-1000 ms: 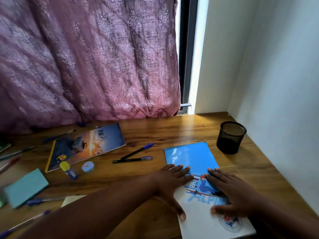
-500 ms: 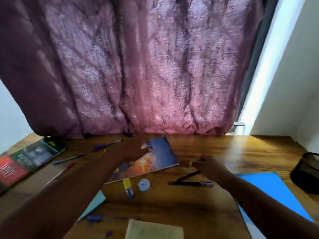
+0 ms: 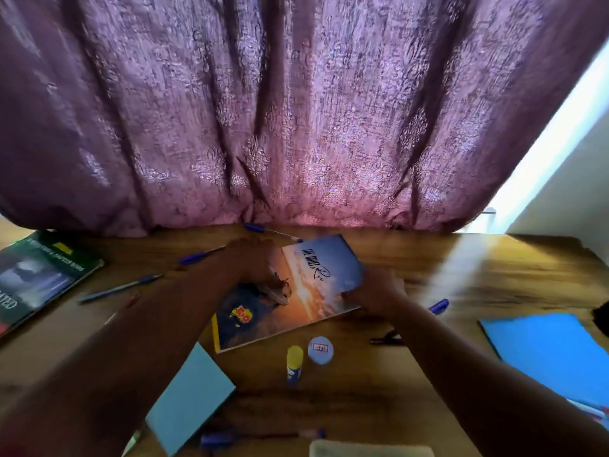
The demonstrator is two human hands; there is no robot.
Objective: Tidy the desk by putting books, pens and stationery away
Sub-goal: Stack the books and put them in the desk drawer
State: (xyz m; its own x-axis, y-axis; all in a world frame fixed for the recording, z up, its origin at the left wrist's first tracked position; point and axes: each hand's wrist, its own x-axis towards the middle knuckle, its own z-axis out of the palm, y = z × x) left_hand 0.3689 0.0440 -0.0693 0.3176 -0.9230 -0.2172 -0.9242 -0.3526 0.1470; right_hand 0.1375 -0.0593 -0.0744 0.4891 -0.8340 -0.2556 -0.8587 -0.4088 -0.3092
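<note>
Most of the tidying looks still to do, judging by how much lies loose on the wooden desk point(image 3: 461, 291). One blue notebook point(image 3: 543, 351) sits squared at the right edge, perhaps already placed; everything else is scattered. A dark green book point(image 3: 43, 275) lies at the far left. Blue pens lie about: one point(image 3: 201, 257) beside the left forearm, another point(image 3: 122, 287) further left, one point(image 3: 270, 230) against the foot of the purple curtain point(image 3: 296, 110), one point(image 3: 260, 437) near the front edge. A glue stick point(image 3: 294, 364) and a small round tin point(image 3: 320, 349) stand close together in the middle, and a pale blue pad point(image 3: 191, 400) lies near the left arm.

The step in hand seems to be taking up the sunset-cover book point(image 3: 290, 295), which lies flat and askew in the middle of the desk, far side toward the curtain. It is a thin, glossy softcover — orange sky under blue, a script title, a yellow spine edge on its left, a small red-and-yellow sticker near that edge.

The left hand point(image 3: 253, 262) rests on the book's far left part, fingers curled over it, though motion blur hides whether it truly grips. The right hand point(image 3: 375, 291) pinches the book's right edge, thumb on the cover. A dark pen point(image 3: 385, 339) and a blue cap point(image 3: 440, 306) show just beside the right forearm.
</note>
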